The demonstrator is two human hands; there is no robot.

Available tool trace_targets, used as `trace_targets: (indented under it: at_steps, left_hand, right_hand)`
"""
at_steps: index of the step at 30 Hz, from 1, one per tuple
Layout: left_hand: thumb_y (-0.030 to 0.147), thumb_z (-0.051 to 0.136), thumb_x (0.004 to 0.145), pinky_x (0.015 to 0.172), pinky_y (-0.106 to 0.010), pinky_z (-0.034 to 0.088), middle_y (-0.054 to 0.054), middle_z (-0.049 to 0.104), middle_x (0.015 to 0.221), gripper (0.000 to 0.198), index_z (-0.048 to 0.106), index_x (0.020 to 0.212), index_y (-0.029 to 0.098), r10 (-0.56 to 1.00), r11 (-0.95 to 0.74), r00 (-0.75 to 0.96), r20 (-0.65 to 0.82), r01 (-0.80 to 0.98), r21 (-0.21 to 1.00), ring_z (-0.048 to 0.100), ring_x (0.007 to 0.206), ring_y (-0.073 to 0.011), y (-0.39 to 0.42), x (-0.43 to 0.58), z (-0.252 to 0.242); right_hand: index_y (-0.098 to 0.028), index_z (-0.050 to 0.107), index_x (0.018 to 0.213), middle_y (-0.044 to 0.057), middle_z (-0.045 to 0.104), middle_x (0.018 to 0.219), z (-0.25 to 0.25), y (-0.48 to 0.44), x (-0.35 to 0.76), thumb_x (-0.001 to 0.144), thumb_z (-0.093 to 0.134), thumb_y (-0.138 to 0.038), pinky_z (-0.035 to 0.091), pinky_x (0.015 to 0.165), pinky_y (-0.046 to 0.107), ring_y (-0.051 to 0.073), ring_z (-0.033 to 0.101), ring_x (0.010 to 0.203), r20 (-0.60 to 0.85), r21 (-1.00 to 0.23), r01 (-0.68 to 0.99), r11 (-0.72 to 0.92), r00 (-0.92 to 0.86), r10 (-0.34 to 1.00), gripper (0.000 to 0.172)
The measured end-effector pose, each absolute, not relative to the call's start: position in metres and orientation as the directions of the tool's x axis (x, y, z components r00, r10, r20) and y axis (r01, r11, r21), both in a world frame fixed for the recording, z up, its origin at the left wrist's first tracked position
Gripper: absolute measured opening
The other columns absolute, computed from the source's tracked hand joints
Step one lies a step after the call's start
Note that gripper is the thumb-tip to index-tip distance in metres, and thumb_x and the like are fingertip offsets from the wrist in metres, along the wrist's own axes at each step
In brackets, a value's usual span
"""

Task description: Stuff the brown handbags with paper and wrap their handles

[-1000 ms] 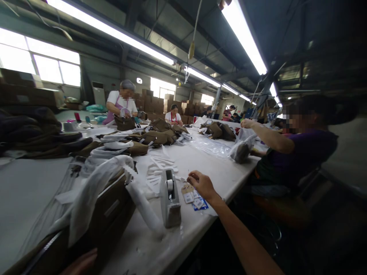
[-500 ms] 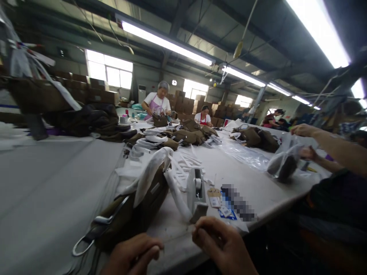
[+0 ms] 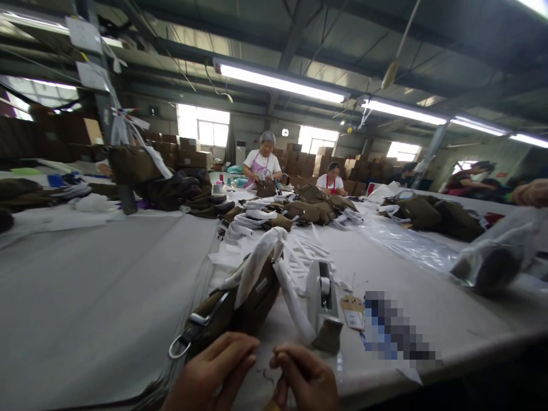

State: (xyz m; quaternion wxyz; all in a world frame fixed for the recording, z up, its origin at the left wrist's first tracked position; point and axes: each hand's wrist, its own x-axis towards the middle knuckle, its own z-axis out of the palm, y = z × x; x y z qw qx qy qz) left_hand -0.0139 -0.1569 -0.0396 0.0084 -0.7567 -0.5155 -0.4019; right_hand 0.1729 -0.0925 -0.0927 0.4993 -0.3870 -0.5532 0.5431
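Note:
My left hand (image 3: 214, 371) is in front of the brown bag, its thumb and fingers closed in a pinch; whatever they hold is too small to make out. Beside it, my right hand (image 3: 306, 377) is pinched shut on a thin string (image 3: 268, 375) that dangles between the hands. A tan bit at the bottom edge below it is mostly cut off. The brown bag (image 3: 257, 297), its handles wrapped in white, leans on the table just beyond my hands. A grey tape dispenser (image 3: 327, 319) stands to its right.
Paper tags (image 3: 353, 313) lie right of the dispenser, near a blurred-out patch. More brown bags (image 3: 312, 205) and white strips cover the table's middle. At right, a co-worker's hand (image 3: 533, 193) holds a clear plastic bag (image 3: 522, 240) with a dark item inside. Two people work across the table.
My hands have come closer together, the right one moving inward, and a thin string now shows between them. The camera has turned left, so the scene sits farther right.

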Motion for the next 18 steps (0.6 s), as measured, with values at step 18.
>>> trace_targets:
  at_steps: [18]
  left_hand:
    - [0.028,0.041,0.097,0.070,-0.024,0.060,-0.001,0.078,0.083,0.041,0.071,0.125,0.025,0.825,-0.098,-0.192,0.531,0.878,0.469,0.078,0.076,-0.0186,-0.119,-0.032,0.008]
  right_hand:
    - [-0.022,0.082,0.108,-0.003,0.057,0.061,-0.036,-0.026,0.100,0.093,0.060,-0.026,0.040,0.055,0.022,0.011,0.049,0.055,0.461,-0.886,-0.202,0.417,-0.467,0.754,0.026]
